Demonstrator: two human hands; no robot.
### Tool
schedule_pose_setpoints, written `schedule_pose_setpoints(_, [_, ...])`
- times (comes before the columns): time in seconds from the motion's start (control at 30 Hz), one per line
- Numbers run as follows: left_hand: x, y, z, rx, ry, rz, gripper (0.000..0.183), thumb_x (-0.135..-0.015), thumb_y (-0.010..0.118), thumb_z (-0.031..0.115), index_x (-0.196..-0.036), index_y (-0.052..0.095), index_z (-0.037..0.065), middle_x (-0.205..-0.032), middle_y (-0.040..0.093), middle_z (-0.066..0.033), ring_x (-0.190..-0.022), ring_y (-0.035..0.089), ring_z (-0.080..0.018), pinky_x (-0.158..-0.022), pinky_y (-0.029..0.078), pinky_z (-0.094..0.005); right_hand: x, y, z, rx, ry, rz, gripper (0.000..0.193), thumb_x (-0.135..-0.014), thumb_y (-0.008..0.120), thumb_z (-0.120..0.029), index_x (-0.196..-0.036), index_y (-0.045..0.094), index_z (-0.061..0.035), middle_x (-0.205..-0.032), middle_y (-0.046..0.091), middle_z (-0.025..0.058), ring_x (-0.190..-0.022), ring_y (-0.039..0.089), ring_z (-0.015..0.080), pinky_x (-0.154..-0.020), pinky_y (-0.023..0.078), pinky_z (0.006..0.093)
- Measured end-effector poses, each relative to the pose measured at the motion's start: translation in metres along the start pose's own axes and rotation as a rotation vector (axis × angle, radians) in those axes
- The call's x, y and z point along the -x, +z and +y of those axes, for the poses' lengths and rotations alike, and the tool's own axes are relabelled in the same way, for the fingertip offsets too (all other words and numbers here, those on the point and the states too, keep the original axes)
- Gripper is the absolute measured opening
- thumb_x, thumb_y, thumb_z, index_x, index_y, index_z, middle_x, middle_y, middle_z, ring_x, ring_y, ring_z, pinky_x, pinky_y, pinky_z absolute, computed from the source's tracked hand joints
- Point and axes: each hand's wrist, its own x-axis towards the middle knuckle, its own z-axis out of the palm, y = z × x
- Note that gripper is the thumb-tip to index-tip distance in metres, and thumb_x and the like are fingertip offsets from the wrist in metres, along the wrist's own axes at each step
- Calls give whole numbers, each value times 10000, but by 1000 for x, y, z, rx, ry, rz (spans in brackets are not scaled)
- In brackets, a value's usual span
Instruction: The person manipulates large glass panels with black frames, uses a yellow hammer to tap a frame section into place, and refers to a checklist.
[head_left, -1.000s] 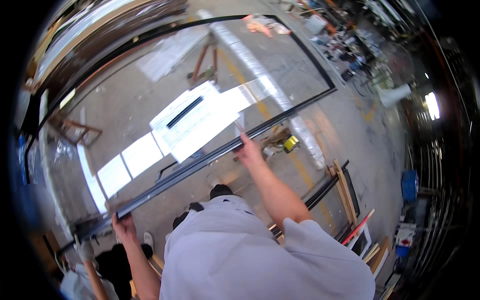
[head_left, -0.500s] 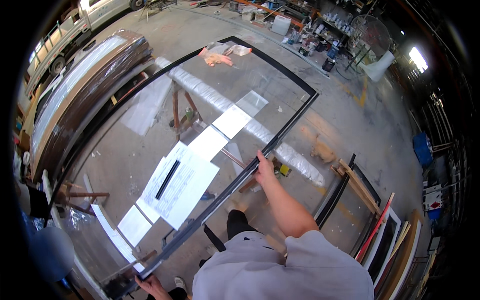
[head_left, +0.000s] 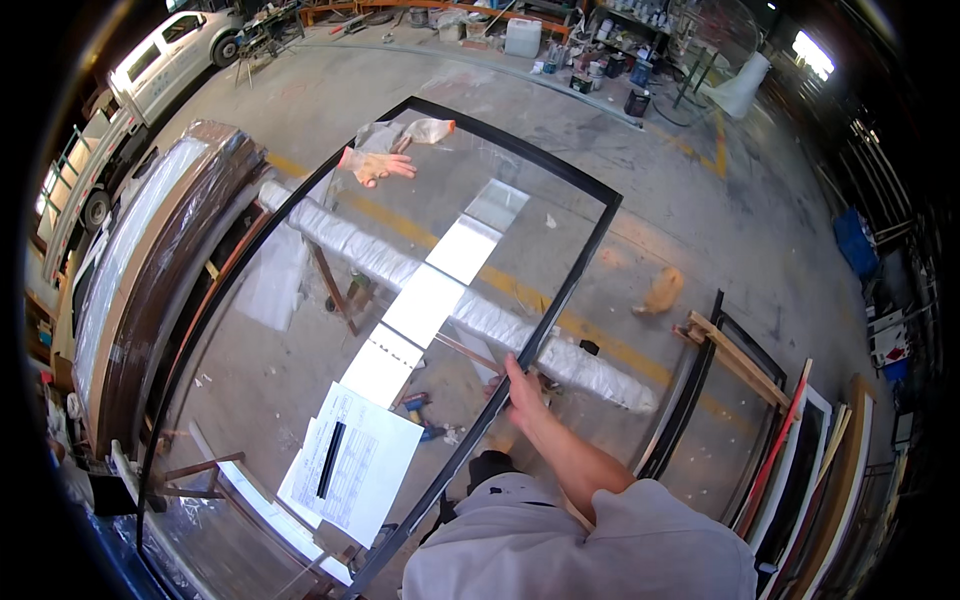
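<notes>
A large glass panel with a black frame (head_left: 568, 292) lies tilted across the view in front of me. My right hand (head_left: 522, 392) grips its near edge, fingers wrapped over the black frame. My left hand is out of view. On the glass, near the far corner, rest work gloves (head_left: 378, 165) in pale pink and grey. Printed paper sheets (head_left: 375, 465) lie near the close end, with a short black strip (head_left: 331, 460) on top. A row of bright white rectangles crosses the glass, apparently reflections.
Below the panel runs a bar wrapped in silvery film (head_left: 595, 372); a blue power drill (head_left: 425, 420) shows through the glass. Wrapped boards (head_left: 165, 260) stand left. Frames and timber (head_left: 735, 370) lean at right, near a tan, furry-looking shape (head_left: 662, 290) on the floor. A truck (head_left: 165, 55) is parked behind.
The panel has shifted left and toward me in the view, its near-left end dropping below the lower edge. My left hand has gone out of view. My right hand keeps its grip.
</notes>
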Motion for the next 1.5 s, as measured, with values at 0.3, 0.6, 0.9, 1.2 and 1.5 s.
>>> schedule_pose_setpoints(0.3, [-21,-28,-100,141,143,60,521,-831,620,92,-1301,400,54,-1156,547,-185,-1036,557,-296,-876,460,-436,-5,1,3,2,27,-64,458,-936,565,-493,-872,540,-40,-728,587,122,-669,637,300,-656,549,456])
schedule_pose_setpoints(0.6, [-7,14,49,717,-424,224,365,-876,506,560,-853,575,202,-806,571,19,-765,533,-128,-650,429,-277,-15,-11,7,-26,52,-119,440,-885,663,-458,-899,533,-38,-764,538,100,-655,633,284,-624,573,467])
schedule_pose_setpoints(0.9, [1,14,26,576,-44,138,549,-829,628,173,-1282,347,43,-1093,562,-146,-964,542,-197,-819,463,-359,-6,6,8,73,-31,15,289,-876,694,-277,-871,533,-37,-683,562,87,-571,611,256,-556,545,423])
schedule_pose_setpoints(1.2, [-16,-41,-51,180,-102,-252,728,-798,689,67,-1357,228,3,-1088,545,-170,-957,549,-232,-825,473,-397,-4,12,12,111,-102,89,260,-890,670,-261,-892,542,-34,-646,557,76,-521,602,240,-476,528,392])
schedule_pose_setpoints(1.5, [9,6,-20,352,-205,52,515,-853,638,172,-1236,317,48,-1064,561,-147,-936,573,-245,-831,493,-386,-10,10,-1,60,11,29,314,-847,681,-280,-937,521,-26,-663,542,95,-497,590,263,-466,526,420])
